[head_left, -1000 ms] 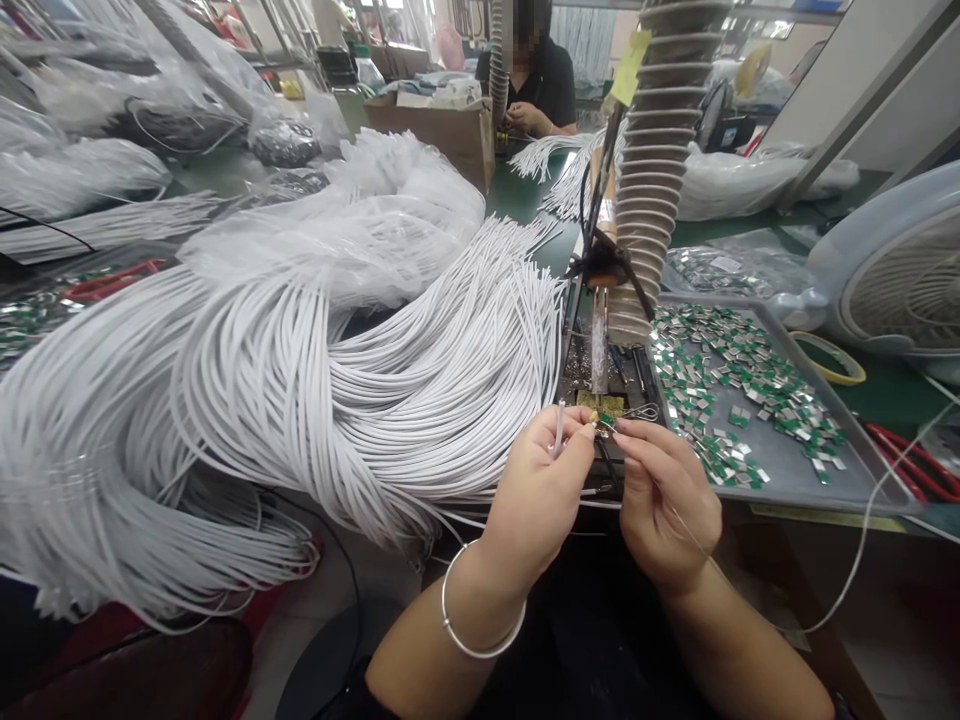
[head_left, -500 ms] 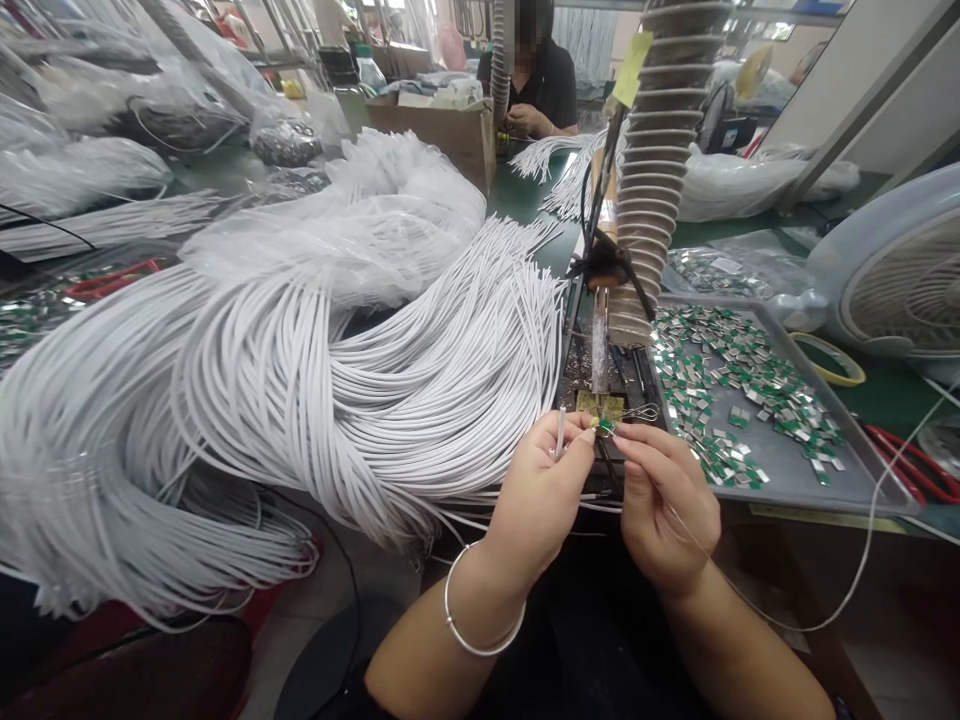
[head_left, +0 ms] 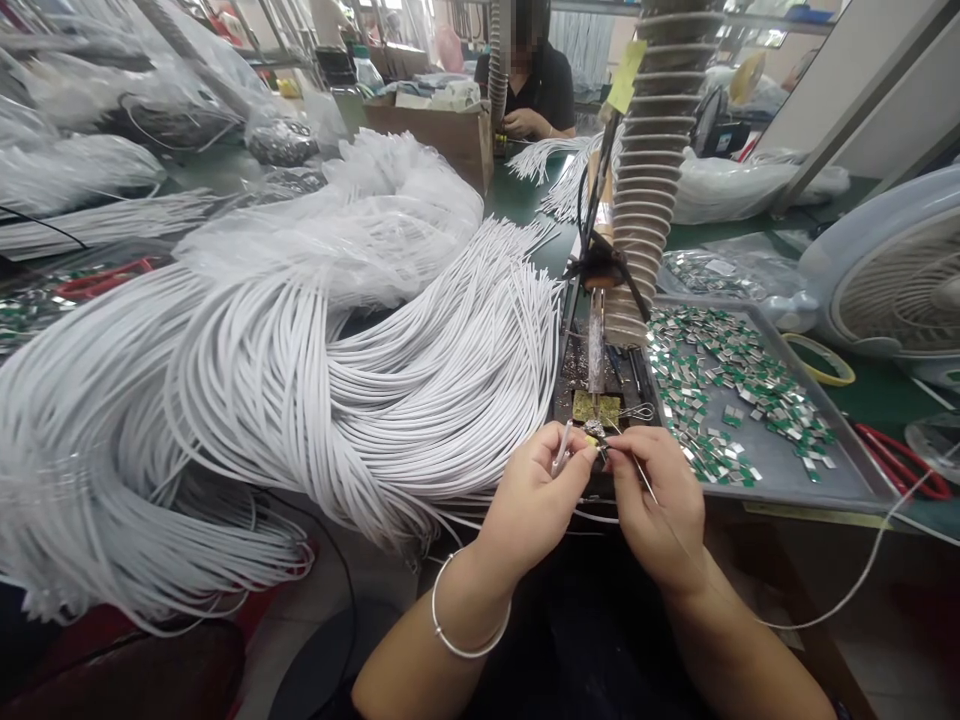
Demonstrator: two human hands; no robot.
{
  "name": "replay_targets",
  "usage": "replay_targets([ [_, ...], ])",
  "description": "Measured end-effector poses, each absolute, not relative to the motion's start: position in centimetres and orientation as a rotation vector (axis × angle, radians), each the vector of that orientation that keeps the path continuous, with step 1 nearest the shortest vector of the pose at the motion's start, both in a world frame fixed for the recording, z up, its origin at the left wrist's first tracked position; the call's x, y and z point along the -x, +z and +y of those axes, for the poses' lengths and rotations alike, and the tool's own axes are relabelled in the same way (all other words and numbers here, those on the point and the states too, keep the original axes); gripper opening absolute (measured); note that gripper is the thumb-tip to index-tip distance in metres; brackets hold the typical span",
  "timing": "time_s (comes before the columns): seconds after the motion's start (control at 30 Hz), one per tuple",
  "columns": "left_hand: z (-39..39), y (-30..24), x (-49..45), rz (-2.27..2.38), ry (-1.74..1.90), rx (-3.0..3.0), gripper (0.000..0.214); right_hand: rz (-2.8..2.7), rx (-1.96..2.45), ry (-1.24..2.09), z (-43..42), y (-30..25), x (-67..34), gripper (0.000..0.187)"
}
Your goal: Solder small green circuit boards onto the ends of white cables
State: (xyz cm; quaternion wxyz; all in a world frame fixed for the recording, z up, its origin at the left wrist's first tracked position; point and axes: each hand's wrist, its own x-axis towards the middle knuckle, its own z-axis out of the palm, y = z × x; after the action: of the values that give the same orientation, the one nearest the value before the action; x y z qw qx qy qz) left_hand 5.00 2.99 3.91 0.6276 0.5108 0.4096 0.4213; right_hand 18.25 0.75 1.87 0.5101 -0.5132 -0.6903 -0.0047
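My left hand [head_left: 536,500] is closed, thumb and fingers pinching a white cable [head_left: 561,448] whose end sticks up past the index finger. Opposite it, my right hand [head_left: 660,505] is closed on a thin solder wire [head_left: 646,482] that runs back over the hand and loops off to the right. Both sets of fingertips nearly meet under the tip of an upright soldering iron [head_left: 596,345]. A small dark and yellowish piece shows between them, too small to make out. Just behind the fingertips lies a yellow sponge [head_left: 585,406].
A large bundle of white cables [head_left: 420,400] fills the left side. To the right stands a grey tray [head_left: 780,460] of small green boards [head_left: 772,370]. A ribbed hose [head_left: 652,170] hangs behind the iron, and a fan [head_left: 900,270] stands far right. Across the bench sits another person [head_left: 551,90].
My hands have shifted slightly at the iron's tip. The green board seen at my fingertips earlier no longer shows clearly. The solder wire now stands out across my right fingers.
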Motion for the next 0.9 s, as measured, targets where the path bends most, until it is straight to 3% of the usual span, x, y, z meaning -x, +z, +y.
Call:
replay_targets([
  [0.27, 3.1, 4.7, -4.5, 0.928, 0.835, -1.235, 0.014, -1.682, 1.128, -0.002, 0.7, 1.9, -18.2, 0.022],
  [0.53, 3.2, 5.0, -4.9, 0.904, 0.952, -1.147, 0.012, -1.452, 1.165, 0.133, 0.1, 0.6, -18.0, 0.035],
  [0.7, 3.5, 5.3, -4.9, 0.942, 0.978, -1.141, 0.011, -1.47, 1.186, 0.043, 0.3, 0.7, -18.1, 0.024],
  [0.9, 3.8, 5.5, -5.1, 0.96, 1.002, -1.154, 0.01, -1.512, 1.071, 0.089, 0.8, 1.1, -18.1, 0.024],
])
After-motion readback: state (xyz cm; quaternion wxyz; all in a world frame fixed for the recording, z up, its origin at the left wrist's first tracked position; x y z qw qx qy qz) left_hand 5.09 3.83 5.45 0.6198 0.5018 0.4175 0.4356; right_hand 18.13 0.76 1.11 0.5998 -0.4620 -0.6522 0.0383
